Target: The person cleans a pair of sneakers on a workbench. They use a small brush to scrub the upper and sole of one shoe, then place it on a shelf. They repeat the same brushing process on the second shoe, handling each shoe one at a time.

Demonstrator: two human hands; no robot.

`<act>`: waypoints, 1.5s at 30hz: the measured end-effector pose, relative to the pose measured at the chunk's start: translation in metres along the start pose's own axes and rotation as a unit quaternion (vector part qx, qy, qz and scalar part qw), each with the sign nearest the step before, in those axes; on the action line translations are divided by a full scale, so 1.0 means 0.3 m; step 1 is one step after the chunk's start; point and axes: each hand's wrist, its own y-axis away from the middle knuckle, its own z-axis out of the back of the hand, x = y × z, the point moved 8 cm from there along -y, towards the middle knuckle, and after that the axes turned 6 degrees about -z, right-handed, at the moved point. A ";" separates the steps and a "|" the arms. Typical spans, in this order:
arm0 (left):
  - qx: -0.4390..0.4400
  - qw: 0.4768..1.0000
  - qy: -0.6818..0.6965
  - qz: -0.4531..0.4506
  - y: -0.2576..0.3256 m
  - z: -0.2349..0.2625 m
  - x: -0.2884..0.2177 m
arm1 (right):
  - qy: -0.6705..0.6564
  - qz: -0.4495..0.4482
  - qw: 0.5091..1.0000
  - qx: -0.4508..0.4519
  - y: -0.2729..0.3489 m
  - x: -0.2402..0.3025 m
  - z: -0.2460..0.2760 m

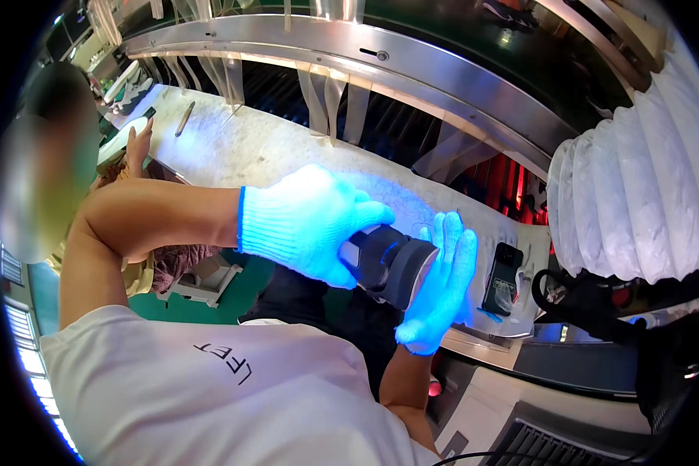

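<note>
A dark grey and black shoe (385, 262) with a pale sole edge is held up in front of me, over the near edge of the bench. My left hand (311, 225), in a white knit glove lit bright blue, is closed round one end of it. On the other side my gloved right hand (445, 283) lies against the sole, its fingers stretched out and pointing up. Parts of the shoe are hidden by both hands.
A pale bench (264, 144) runs along a metal-framed machine (349, 46) hung with clear strips. A dark phone (503, 278) lies right, below a white ribbed duct (633, 186). Left, a co-worker's hand (138, 147) holds a white-soled item near a pen-like tool (185, 119) and shoes (130, 89).
</note>
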 end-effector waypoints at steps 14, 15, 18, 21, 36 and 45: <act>-0.010 0.997 -0.047 -0.064 0.026 -0.013 -0.018 | 0.029 -0.017 0.988 -0.148 0.026 -0.007 -0.064; 0.002 0.998 -0.041 -0.057 0.024 -0.021 -0.006 | 0.039 -0.028 0.989 -0.141 0.018 -0.003 -0.062; 0.016 0.998 -0.034 -0.052 0.015 -0.021 0.018 | 0.067 -0.078 0.989 -0.102 0.009 0.011 -0.056; 0.012 0.998 -0.032 -0.059 -0.007 -0.020 0.025 | 0.069 -0.071 0.990 -0.102 -0.015 0.004 -0.065; 0.075 0.993 -0.001 -0.088 -0.176 -0.023 -0.006 | 0.026 -0.173 0.976 -0.128 -0.013 0.006 0.012; 0.157 0.982 0.004 -0.107 -0.356 -0.072 -0.092 | 0.039 -0.119 0.974 -0.190 -0.009 0.041 0.097</act>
